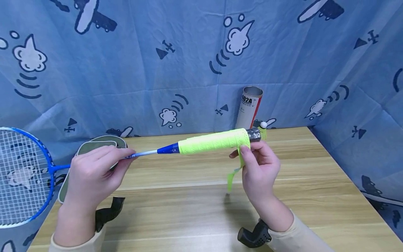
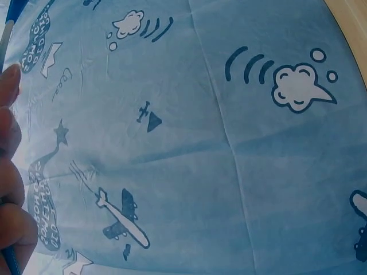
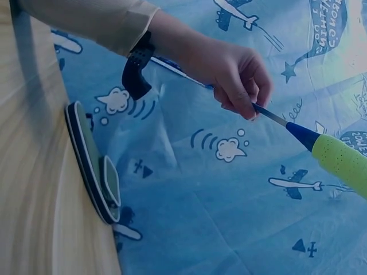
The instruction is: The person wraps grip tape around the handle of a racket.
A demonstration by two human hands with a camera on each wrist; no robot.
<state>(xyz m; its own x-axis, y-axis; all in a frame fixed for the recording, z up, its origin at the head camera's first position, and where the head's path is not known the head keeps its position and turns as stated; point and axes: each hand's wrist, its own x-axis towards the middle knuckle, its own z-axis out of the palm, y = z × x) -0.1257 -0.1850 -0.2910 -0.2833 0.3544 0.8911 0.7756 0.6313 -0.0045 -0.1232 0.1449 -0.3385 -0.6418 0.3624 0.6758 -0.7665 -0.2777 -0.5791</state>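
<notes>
A blue badminton racket is held across the front of me, its strung head out to the left. My left hand pinches the thin shaft; the right wrist view shows the same left hand from the side. Bright yellow-green grip tape covers most of the handle, while the dark silvery butt end stays uncovered. Beneath that end, my right hand pinches the tape between thumb and fingers, and a loose tail hangs below. The left wrist view catches only curled fingers at its edge.
A white and red cylindrical tube stands at the back of the wooden table. Beside it, a yellow shuttlecock is partly hidden by the handle. A green case lies behind my left hand. Blue patterned cloth hangs behind.
</notes>
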